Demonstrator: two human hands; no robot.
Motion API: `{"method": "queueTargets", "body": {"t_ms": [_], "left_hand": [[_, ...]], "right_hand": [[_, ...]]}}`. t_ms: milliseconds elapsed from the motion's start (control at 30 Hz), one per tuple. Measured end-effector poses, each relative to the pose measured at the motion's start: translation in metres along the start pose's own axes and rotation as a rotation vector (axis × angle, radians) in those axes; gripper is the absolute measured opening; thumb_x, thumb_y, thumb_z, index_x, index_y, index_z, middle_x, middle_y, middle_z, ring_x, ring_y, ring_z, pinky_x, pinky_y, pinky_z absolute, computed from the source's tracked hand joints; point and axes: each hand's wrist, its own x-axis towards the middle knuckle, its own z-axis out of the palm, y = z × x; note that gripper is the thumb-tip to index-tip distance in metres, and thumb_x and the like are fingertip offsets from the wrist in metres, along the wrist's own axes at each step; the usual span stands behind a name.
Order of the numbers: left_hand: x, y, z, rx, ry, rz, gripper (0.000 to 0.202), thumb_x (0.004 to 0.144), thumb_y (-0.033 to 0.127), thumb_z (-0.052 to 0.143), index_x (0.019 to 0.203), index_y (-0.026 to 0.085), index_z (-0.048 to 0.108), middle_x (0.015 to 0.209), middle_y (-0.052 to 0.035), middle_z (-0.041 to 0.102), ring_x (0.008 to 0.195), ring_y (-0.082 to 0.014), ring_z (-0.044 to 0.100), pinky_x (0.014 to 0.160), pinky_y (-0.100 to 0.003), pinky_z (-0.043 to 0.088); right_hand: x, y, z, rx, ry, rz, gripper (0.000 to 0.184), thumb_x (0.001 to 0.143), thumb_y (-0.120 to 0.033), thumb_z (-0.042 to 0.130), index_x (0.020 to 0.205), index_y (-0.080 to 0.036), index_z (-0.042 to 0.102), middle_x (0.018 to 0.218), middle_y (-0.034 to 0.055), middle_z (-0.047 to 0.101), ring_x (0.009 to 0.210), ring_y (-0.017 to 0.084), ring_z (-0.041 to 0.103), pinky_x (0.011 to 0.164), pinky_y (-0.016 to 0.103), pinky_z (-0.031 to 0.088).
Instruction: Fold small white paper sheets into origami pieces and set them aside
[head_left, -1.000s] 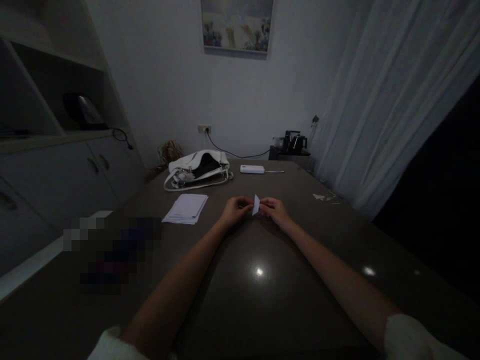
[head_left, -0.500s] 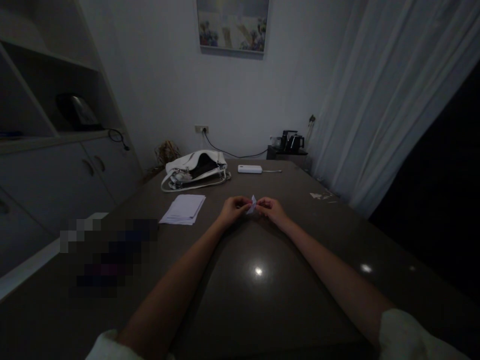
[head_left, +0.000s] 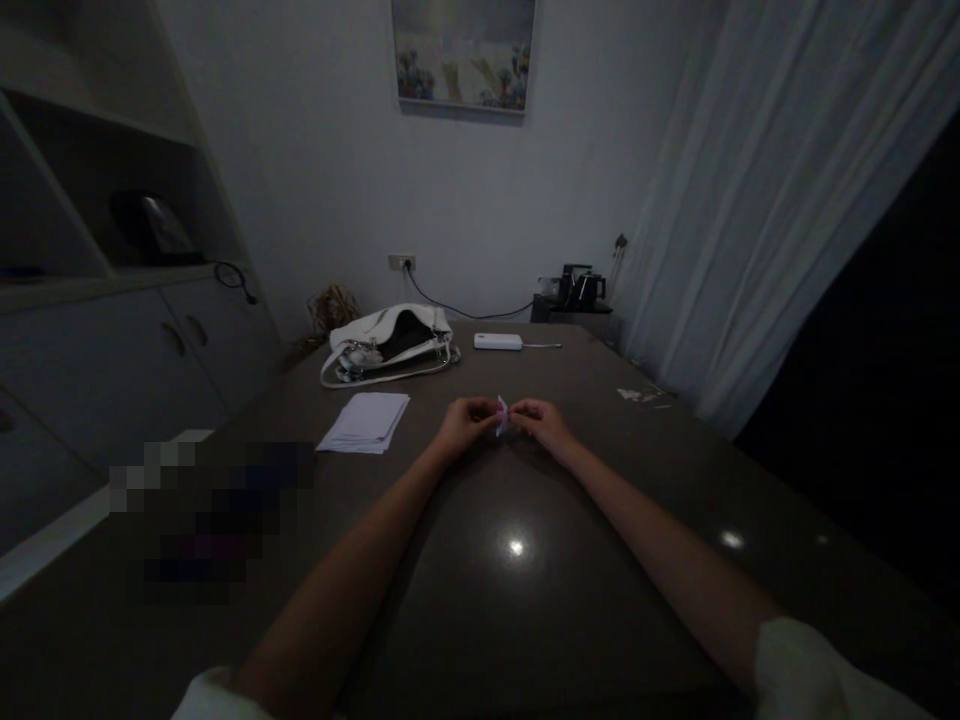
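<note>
Pinching a small folded paper (head_left: 500,416) between them, left hand (head_left: 466,422) and right hand (head_left: 541,422) meet fingertip-close.

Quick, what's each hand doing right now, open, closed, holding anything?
Left hand: closed, fingertips pinching the left side of the small folded paper.
Right hand: closed, fingertips pinching the right side of the small folded paper.

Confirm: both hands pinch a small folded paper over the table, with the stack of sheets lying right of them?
No. The head view shows the stack of sheets left of the hands, not right. The left hand and right hand do pinch the small folded paper over the table.
</note>
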Motion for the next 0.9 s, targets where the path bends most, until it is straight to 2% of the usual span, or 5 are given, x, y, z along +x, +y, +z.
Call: {"method": "queueTargets", "body": {"t_ms": [267, 500, 700, 900], "left_hand": [[-0.002, -0.001, 0.003, 0.194, 0.076, 0.057, 0.022, 0.071, 0.026, 0.064, 0.088, 0.012, 0.069, 0.078, -0.0062, 0.07, 0.066, -0.0155, 0.061, 0.062, -0.023, 0.046], [-0.006, 0.008, 0.003, 0.325, 0.063, 0.137, 0.015, 0.074, 0.025, 0.063, 0.085, 0.016, 0.069, 0.074, -0.0029, 0.068, 0.061, -0.0129, 0.058, 0.059, -0.021, 0.042], [-0.006, 0.009, 0.002, 0.37, 0.083, 0.152, 0.017, 0.077, 0.026, 0.061, 0.089, 0.016, 0.068, 0.077, -0.0041, 0.069, 0.063, -0.0135, 0.058, 0.06, -0.021, 0.042], [-0.007, 0.008, 0.003, 0.377, 0.053, 0.172, 0.013, 0.076, 0.022, 0.061, 0.086, 0.016, 0.068, 0.078, -0.0038, 0.069, 0.063, -0.013, 0.059, 0.06, -0.02, 0.042]], "right_hand": [[0.0, -0.002, -0.001, -0.019, -0.027, 0.019, 0.029, 0.068, -0.041, 0.06, 0.078, -0.015, 0.066, 0.069, 0.0023, 0.064, 0.051, 0.01, 0.05, 0.043, 0.019, 0.03], [0.001, -0.005, -0.001, -0.04, -0.064, 0.034, 0.033, 0.069, -0.046, 0.06, 0.074, -0.014, 0.065, 0.067, 0.0033, 0.064, 0.048, 0.008, 0.049, 0.042, 0.019, 0.03], [0.0, -0.004, -0.001, -0.054, -0.079, 0.037, 0.036, 0.067, -0.049, 0.061, 0.074, -0.014, 0.065, 0.063, 0.0019, 0.062, 0.046, 0.008, 0.048, 0.041, 0.019, 0.03], [0.0, -0.002, 0.0, -0.054, -0.078, 0.035, 0.036, 0.066, -0.051, 0.061, 0.068, -0.014, 0.062, 0.058, -0.0002, 0.058, 0.045, 0.008, 0.046, 0.04, 0.019, 0.028]]}}
